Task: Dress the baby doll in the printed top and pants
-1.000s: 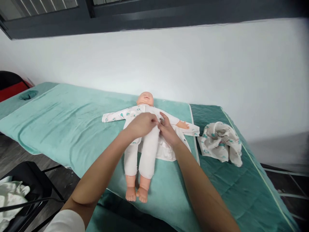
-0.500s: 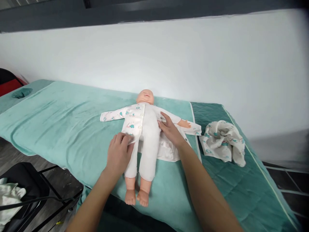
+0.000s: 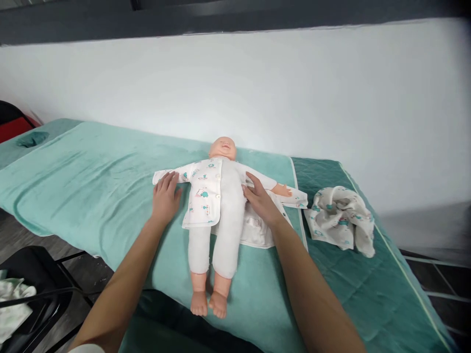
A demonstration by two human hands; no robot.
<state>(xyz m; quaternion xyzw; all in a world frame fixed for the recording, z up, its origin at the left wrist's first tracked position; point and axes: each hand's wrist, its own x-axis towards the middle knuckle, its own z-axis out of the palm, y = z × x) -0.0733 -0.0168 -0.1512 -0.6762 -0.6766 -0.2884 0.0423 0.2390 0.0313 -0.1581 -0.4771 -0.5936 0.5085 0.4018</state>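
Observation:
A baby doll (image 3: 228,215) lies on its back, head toward the wall and bare feet toward me. It wears a white baby jacket (image 3: 202,201) with small teal prints. The jacket's left front covers half of the chest; its other front is spread flat beside the doll. My left hand (image 3: 166,197) rests on the left sleeve, fingers stretched out and holding nothing. At the doll's right side my right hand (image 3: 259,198) touches the body, its thumb and fingers apart. The doll's hand on the right shows out of the upper arm, above the jacket's sleeve.
The doll lies on a massage table with a light green cover (image 3: 110,181). A crumpled printed cloth (image 3: 340,218) sits on the darker quilted cover (image 3: 368,279) at the right. A black chair (image 3: 47,289) with cloth on it stands at the lower left. The white wall (image 3: 257,88) borders the back.
My left hand moved from the doll's middle to the jacket's lower left edge, then up to the left sleeve. The jacket's left front now lies flat. My right hand stayed at the doll's side.

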